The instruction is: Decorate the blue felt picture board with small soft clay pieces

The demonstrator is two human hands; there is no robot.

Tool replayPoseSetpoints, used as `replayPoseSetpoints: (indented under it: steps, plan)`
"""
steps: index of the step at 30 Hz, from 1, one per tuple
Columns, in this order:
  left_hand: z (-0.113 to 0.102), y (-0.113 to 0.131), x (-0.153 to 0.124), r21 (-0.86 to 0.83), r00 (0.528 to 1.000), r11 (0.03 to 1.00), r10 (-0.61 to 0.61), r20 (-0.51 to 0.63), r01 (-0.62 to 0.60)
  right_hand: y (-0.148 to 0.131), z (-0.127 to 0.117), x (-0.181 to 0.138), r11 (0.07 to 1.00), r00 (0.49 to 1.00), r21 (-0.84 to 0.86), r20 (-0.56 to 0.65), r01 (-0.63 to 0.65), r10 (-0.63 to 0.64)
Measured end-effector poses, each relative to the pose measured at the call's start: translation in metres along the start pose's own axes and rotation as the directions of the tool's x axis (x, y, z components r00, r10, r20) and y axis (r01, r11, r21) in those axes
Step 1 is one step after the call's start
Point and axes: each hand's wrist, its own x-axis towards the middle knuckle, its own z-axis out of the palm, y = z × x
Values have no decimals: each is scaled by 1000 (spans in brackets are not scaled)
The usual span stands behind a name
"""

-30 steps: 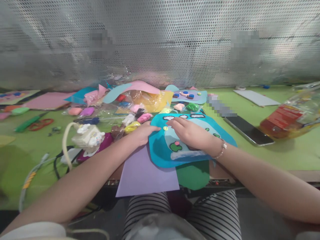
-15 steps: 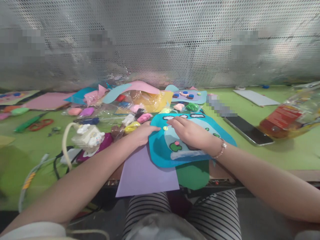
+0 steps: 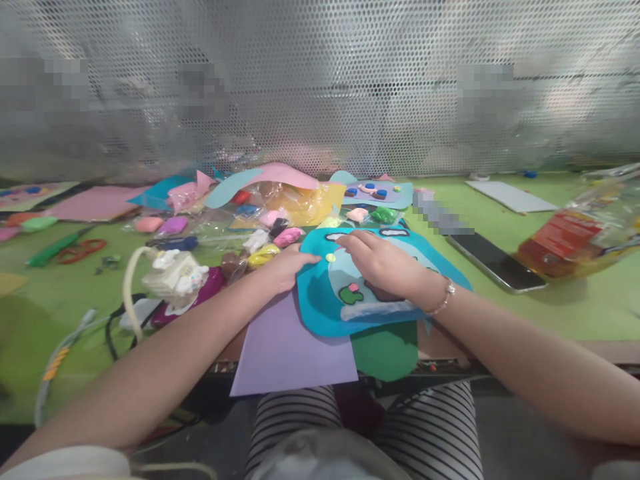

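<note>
My left hand [image 3: 289, 268] grips the left edge of a blue paper craft picture [image 3: 315, 303], its thumb on top and its other fingers out of sight underneath. On the picture are a lighter blue panel, black-edged white clouds, a green cactus [image 3: 351, 295] with a pink top, a small yellow piece [image 3: 330, 258] and a white strip along the bottom. Over its upper middle lies my right hand [image 3: 377, 260], fingers bent and close together, tips down by the clouds. Whatever is under those fingertips is hidden. Purple paper [image 3: 295, 357] and green paper [image 3: 387, 350] lie beneath the picture.
Bagged coloured clay [image 3: 263, 255] lies behind my left hand. A white device [image 3: 175, 277] with cables stands at left, near red-handled scissors [image 3: 83, 250]. At right are a phone [image 3: 493, 260] and a tilted plastic bottle [image 3: 565, 243]. A perforated metal panel [image 3: 320, 87] rises behind.
My right hand has shifted slightly upward over the picture and now covers the middle cloud. The left hand keeps its hold on the edge.
</note>
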Motion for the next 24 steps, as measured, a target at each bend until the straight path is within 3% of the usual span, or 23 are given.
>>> replayPoseSetpoints:
  steps: [9, 17, 24]
  plan:
    - [1, 1, -1, 24, 1000, 1000, 1, -27, 0, -3, 3, 1, 999, 999, 1, -15, 33, -33]
    - [1, 1, -2, 15, 1000, 1000, 9, -14, -9, -1, 3, 0, 999, 1000, 8, 2, -31, 31]
    - [1, 1, 0, 34, 999, 999, 9, -34, -8, -1, 5, 1, 999, 999, 10, -21, 40, -39]
